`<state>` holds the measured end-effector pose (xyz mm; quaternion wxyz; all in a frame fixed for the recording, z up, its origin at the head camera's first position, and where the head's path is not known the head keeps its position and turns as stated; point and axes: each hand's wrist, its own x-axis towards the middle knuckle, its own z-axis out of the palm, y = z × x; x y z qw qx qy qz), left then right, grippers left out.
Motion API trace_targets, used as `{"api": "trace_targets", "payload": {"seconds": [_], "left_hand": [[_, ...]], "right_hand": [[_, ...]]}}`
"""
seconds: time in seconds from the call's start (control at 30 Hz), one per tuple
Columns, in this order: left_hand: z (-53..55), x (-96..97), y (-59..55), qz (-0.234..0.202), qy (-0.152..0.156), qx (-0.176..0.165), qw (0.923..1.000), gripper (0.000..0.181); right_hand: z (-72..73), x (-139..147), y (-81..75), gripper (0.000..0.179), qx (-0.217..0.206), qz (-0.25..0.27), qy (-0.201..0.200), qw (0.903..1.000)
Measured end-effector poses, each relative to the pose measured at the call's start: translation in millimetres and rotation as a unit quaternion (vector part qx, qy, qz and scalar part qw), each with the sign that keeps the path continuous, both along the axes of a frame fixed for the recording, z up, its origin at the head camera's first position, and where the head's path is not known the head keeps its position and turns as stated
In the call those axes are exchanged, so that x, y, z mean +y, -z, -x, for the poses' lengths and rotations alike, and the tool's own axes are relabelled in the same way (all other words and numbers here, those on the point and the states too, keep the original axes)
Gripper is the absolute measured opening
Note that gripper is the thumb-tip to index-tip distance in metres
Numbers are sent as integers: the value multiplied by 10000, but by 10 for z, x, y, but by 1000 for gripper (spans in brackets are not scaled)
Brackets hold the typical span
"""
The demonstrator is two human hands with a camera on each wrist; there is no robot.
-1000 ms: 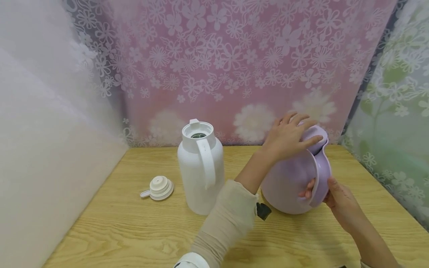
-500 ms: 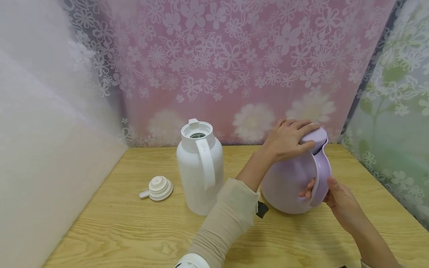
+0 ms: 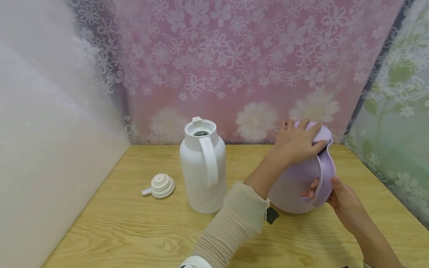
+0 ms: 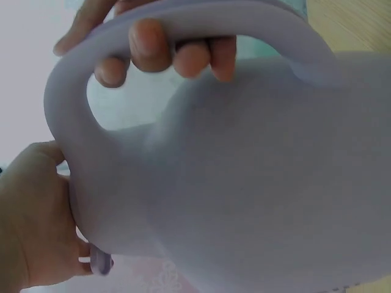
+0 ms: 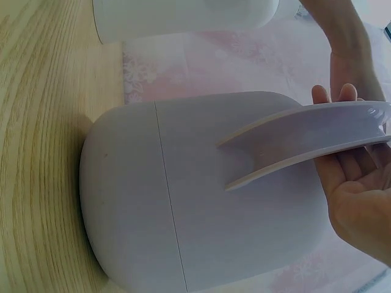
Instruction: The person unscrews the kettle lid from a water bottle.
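Observation:
A pale purple thermos jug [image 3: 291, 193] stands on the table at the right of the head view. My right hand [image 3: 350, 204] grips its handle [image 3: 325, 178], with fingertips showing through the loop. Over the jug's top, my left hand [image 3: 296, 143] rests on the purple lid [image 3: 321, 134] with fingers spread and thumb toward me, covering part of it. From the side, the left wrist view shows the left hand [image 4: 30, 220] against the jug's top and the right fingertips [image 4: 149, 46] curled under the handle.
A white thermos jug [image 3: 202, 175] stands uncovered in the middle, its handle toward me. Left of it lies an off-white stopper [image 3: 162, 185] with a small tab. The wooden table [image 3: 134, 230] meets a pink floral backdrop [image 3: 234, 67] and side panels.
The left hand has shifted slightly right and settled lower, its fingers lying farther over the lid. The right hand keeps its grip on the handle, and the view has shifted slightly.

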<state>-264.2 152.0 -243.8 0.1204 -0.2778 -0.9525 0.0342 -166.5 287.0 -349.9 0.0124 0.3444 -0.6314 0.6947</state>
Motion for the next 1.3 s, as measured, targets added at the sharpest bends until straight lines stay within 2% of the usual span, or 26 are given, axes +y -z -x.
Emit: {"api": "trace_targets", "payload": {"seconds": [0.23, 0.33, 0.57, 0.67, 0.77, 0.9, 1.0, 1.07, 1.13, 1.23, 1.3], "left_hand": [[-106, 157, -45, 66, -723, -16, 9974, 62], [-152, 227, -81, 126, -1007, 99, 9948, 64], [-287, 410, -134, 270, -1846, 593, 9806, 59], [-304, 440, -139, 331, -2022, 714, 9762, 59], [-282, 426, -148, 377, -2020, 702, 9761, 62], [-216, 319, -196, 332, -1763, 388, 9830, 68], [-127, 171, -249, 213, -1258, 60, 9918, 69], [-38, 65, -273, -21, -693, -86, 9976, 66], [66, -25, -274, -372, 81, -222, 9990, 63], [205, -110, -231, -748, 1155, -377, 9898, 62], [262, -131, -193, -793, 1653, -462, 9820, 61]], "right_hand": [[-16, 17, 2, 49, -126, 58, 71, 9999], [-16, 18, 10, 49, -90, 121, 17, 9999], [9, 33, 29, 52, 139, 407, -293, 9986], [14, 33, 29, 52, 238, 337, -213, 9989], [12, 22, 18, 52, 187, 247, -44, 9995], [1, 4, 5, 51, 28, 228, 40, 9997], [-4, -3, 7, 51, 11, 173, -1, 9998], [-7, -5, 9, 51, 16, 91, -11, 10000], [-6, -1, 8, 51, 26, 4, -4, 10000], [1, 7, 12, 52, 66, 57, -70, 9999], [9, 14, 18, 53, 110, 153, -137, 9997]]}}
